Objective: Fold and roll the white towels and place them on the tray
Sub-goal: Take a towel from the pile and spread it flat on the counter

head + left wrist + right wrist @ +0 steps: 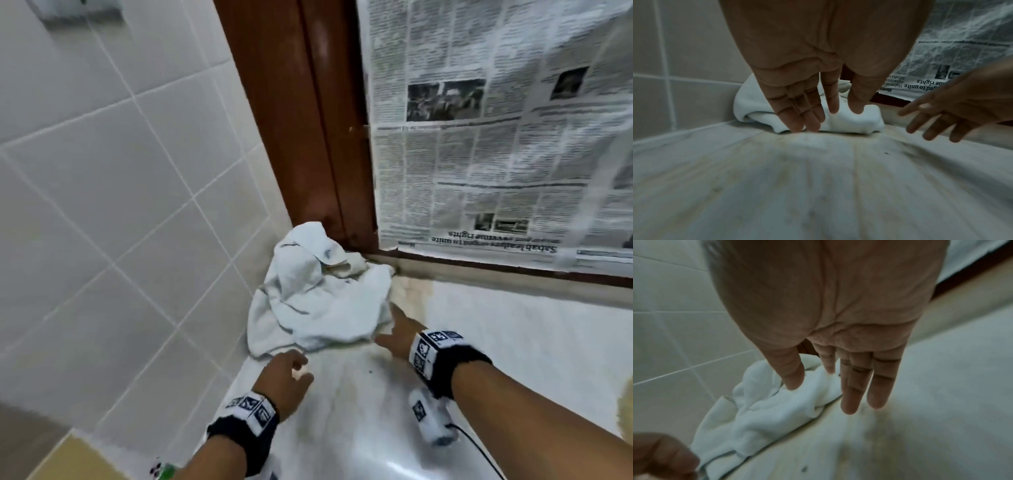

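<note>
A crumpled white towel [318,294] lies in a heap in the corner where the tiled wall meets the wooden frame; it also shows as towel [851,118] and towel [764,412]. My left hand [291,368] hovers just in front of the towel's near edge, fingers straight and holding nothing [818,113]. My right hand [394,332] reaches toward the towel's right edge with fingers spread and straight [838,386]; I cannot tell whether the fingertips touch the cloth. No tray is in view.
The towel rests on a pale, stained countertop [513,335]. A tiled wall [102,205] stands to the left, a brown wooden frame [308,120] behind, and a window covered with newspaper [496,137] at the right. A dark cable [479,448] trails near my right forearm.
</note>
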The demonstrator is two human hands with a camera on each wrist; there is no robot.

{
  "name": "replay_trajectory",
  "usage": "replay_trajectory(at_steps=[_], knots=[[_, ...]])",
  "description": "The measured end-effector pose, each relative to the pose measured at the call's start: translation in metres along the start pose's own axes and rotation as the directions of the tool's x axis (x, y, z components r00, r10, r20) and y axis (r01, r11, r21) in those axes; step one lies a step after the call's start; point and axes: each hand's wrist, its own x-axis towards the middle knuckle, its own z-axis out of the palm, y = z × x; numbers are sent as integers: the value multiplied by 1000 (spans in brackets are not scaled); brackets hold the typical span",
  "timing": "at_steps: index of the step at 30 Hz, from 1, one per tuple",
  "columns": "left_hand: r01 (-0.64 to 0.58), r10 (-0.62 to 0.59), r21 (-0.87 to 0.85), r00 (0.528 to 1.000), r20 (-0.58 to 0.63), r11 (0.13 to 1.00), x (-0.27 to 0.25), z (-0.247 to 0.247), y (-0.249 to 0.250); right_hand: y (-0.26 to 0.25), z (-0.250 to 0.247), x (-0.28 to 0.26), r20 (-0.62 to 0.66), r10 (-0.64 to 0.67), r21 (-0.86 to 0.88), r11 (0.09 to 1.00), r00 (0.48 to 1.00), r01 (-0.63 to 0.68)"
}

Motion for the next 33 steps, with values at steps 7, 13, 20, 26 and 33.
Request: replay_trajectory(at_steps=[7, 13, 20, 26, 33], knots=[[-141, 144, -161, 990, 3, 977, 12, -18, -40, -39, 14, 53, -218, 106, 123, 989, 970, -80], [-314, 251, -241, 932, -260, 918, 30, -39, -24, -127, -24, -48, -247, -419, 55, 894, 874, 444], [-425, 346, -178, 870, -352, 888, 39, -45, 24, -114, -95, -154, -460, -357, 762, 311, 813, 568], [-208, 346, -744, 938, 33, 636, -9, -51, 95, -43, -90, -170, -393, -247, 266, 891, 886, 367], [128, 379, -928, 887, 265, 349, -46, -50, 100, -11, -25, -180, -394, -157, 138, 964, 905, 227]])
